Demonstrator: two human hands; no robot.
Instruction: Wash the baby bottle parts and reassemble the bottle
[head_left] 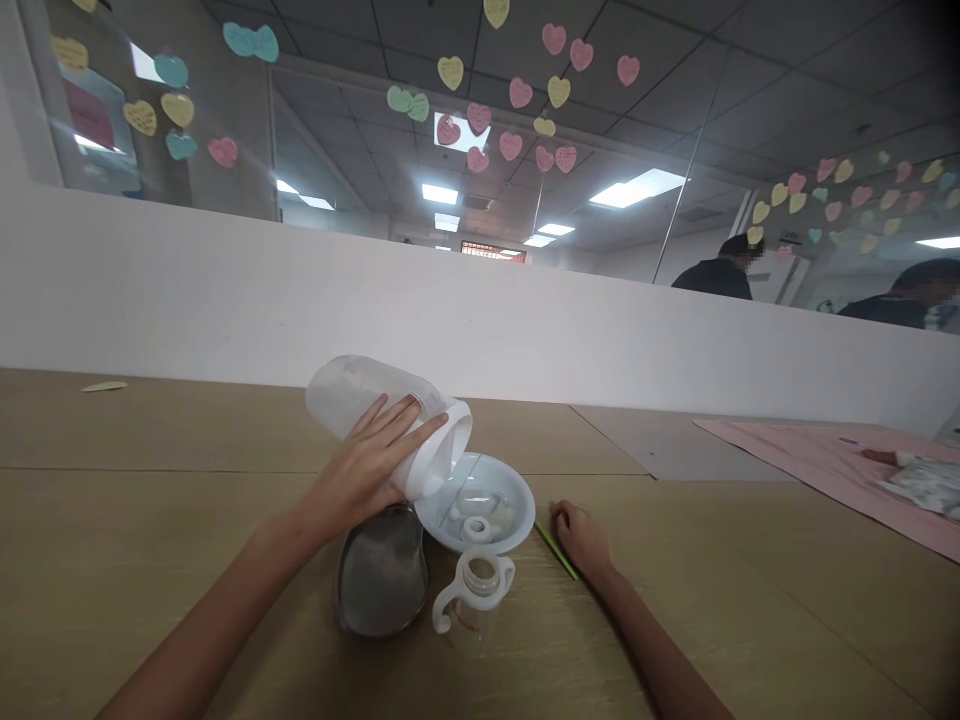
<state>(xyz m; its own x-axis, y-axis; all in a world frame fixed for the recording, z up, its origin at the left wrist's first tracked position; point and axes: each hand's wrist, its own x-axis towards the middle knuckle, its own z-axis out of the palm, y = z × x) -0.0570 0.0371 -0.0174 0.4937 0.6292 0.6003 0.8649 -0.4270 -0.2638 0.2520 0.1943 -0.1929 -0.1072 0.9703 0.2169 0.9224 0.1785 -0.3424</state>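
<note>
Jar (pixel 352 395) tilted beneath left fingers (pixel 409 425)

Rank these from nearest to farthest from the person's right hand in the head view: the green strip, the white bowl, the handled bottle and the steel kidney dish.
From the right hand:
1. Green strip: at the fingertips, on the hand's left.
2. White bowl and handled bottle: too close to call, both farther left.
3. Steel kidney dish: farthest left, beside the bottle.

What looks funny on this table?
The plastic jar lies tipped sideways in the left hand, leaning over the white bowl. It looks odd because jars usually stand upright.
</note>
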